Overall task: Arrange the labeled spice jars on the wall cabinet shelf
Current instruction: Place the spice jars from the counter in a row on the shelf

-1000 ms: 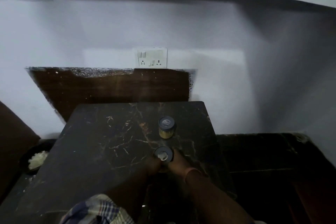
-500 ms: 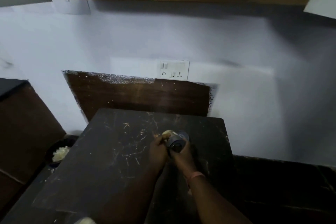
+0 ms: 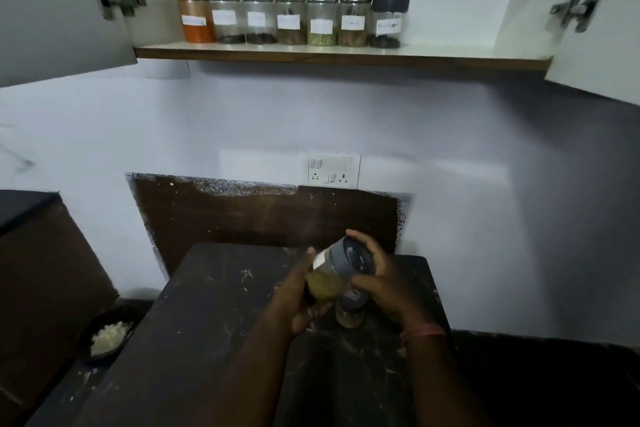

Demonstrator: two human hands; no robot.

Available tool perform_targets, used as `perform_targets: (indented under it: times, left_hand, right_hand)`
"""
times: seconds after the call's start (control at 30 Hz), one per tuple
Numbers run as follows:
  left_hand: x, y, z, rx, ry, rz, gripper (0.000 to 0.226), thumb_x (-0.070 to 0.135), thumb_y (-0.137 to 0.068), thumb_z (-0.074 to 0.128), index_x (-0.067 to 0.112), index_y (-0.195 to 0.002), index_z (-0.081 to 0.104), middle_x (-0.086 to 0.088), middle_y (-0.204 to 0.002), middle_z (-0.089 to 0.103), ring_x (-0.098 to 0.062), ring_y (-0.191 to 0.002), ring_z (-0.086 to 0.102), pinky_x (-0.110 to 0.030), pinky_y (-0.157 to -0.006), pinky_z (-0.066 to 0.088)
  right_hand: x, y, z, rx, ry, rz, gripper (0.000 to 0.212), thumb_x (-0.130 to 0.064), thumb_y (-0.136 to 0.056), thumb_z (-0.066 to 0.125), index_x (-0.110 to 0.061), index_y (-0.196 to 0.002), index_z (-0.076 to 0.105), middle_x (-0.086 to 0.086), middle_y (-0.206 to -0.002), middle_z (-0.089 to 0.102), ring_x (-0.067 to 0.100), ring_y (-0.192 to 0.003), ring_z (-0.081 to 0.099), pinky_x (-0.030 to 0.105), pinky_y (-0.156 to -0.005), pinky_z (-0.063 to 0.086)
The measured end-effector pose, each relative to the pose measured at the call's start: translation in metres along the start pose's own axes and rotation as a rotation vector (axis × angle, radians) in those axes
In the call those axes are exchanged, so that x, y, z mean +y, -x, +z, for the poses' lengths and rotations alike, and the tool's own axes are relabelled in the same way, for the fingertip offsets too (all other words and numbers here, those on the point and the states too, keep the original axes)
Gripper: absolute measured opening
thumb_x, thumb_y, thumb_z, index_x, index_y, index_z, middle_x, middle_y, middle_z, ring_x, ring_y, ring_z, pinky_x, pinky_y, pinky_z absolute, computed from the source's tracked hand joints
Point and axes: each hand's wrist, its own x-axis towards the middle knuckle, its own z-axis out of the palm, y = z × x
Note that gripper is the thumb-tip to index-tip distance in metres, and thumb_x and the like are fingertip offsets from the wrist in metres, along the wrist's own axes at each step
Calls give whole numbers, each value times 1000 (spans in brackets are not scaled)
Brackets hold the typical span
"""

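I hold a spice jar (image 3: 329, 272) with a grey lid and yellowish contents, tilted, above the dark marble table (image 3: 214, 315). My left hand (image 3: 298, 302) grips its glass body from below. My right hand (image 3: 379, 282) grips the lid end. A second grey-lidded jar (image 3: 350, 313) stands on the table just under my hands, partly hidden. On the wall cabinet shelf (image 3: 450, 57) stands a row of several labelled jars (image 3: 291, 17), ending at the right with a black-lidded jar (image 3: 388, 21).
Both cabinet doors hang open, the left door (image 3: 52, 10) and the right door (image 3: 602, 17). Shelf room lies to the right of the row. A switch socket (image 3: 334, 170) is on the wall. A dark bowl with white food (image 3: 107, 340) sits low left.
Both hands lifted one jar off the table and tilted it. The view has risen, bringing the shelf with its row of jars fully into sight.
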Motion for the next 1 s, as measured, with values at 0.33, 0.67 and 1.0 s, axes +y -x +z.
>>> perform_targets:
  times: [0.33, 0.67, 1.0]
  left_hand:
    - [30, 22, 29, -235, 314, 164, 42, 22, -94, 64, -7, -124, 67, -29, -118, 71, -35, -98, 76, -42, -78, 64]
    - [49, 47, 42, -178, 35, 554, 49, 13, -97, 61, 14, -146, 51, -19, -134, 67, -37, -124, 64, -52, -109, 47]
    - [99, 73, 52, 152, -600, 892, 33, 16, -100, 60, 14, -132, 68, -5, -131, 68, -17, -123, 63, -44, -110, 48]
  right_hand:
    - [-17, 6, 29, 267, -134, 13, 89, -12, -93, 71, -43, -159, 19, -1, -160, 39, 16, -134, 52, 29, -97, 54]
    - [-55, 2, 75, 491, -130, -98, 37, -19, -101, 63, -50, -120, 56, -25, -118, 67, -10, -107, 66, 10, -78, 56]
    - [-94, -1, 84, 650, -55, -201, 34, -13, -103, 57, -34, -130, 60, -26, -109, 68, -21, -95, 64, 6, -78, 53]
